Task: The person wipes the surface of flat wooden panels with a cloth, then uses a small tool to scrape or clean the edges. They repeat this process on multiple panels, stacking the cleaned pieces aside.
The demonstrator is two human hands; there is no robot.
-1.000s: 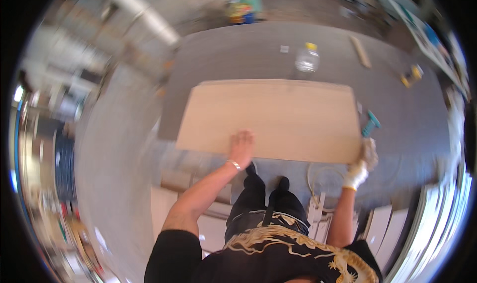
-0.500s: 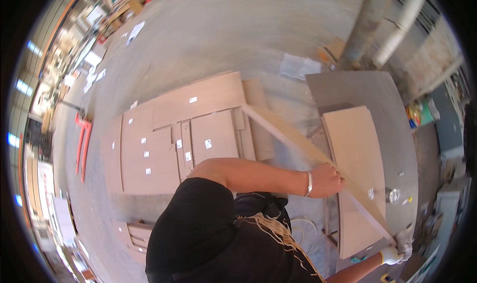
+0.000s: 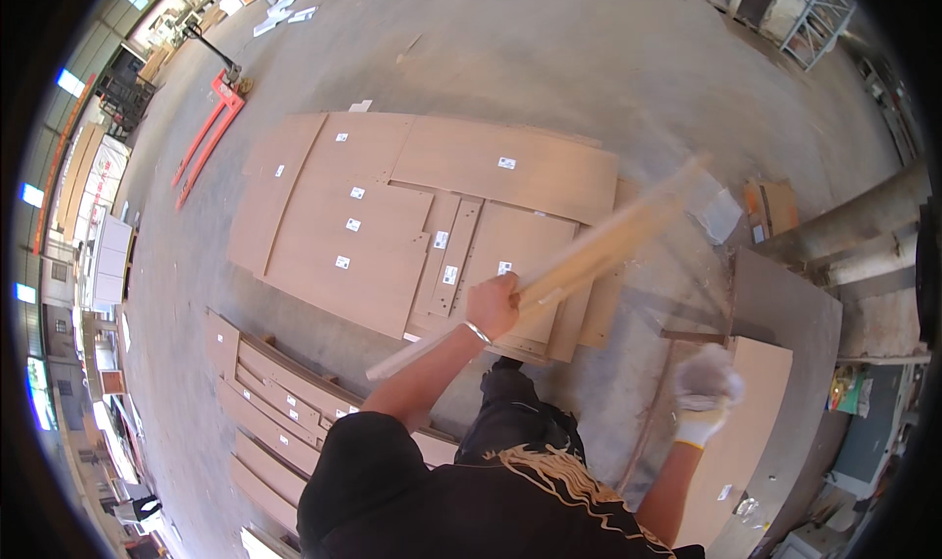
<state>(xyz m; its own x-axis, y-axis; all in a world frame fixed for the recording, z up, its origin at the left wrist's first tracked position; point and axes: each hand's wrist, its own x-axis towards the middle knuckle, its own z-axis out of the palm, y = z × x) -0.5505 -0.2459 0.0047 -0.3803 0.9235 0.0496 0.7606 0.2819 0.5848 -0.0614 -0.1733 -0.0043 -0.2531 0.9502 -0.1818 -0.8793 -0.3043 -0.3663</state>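
My bare left hand, with a silver band at the wrist, is closed on a long narrow wooden board. The board slants from near my left forearm up toward the far right, its far end blurred, above a low spread of brown panels bearing small white labels. On the right, my right hand is raised apart from the board in a white glove with a greyish finger area. Motion smears its fingers, so I cannot make out whether it holds anything. Beneath it lies a pale panel on a dark bench.
More labelled panels and strips lie in a stack at the lower left. A red pallet jack stands at the far left. To the right are a thick post, a cardboard box and the dark bench top.
My left hand has carried the board left, away from the bench and over the floor panels. The right hand has come off the board's near end. The view has turned left.
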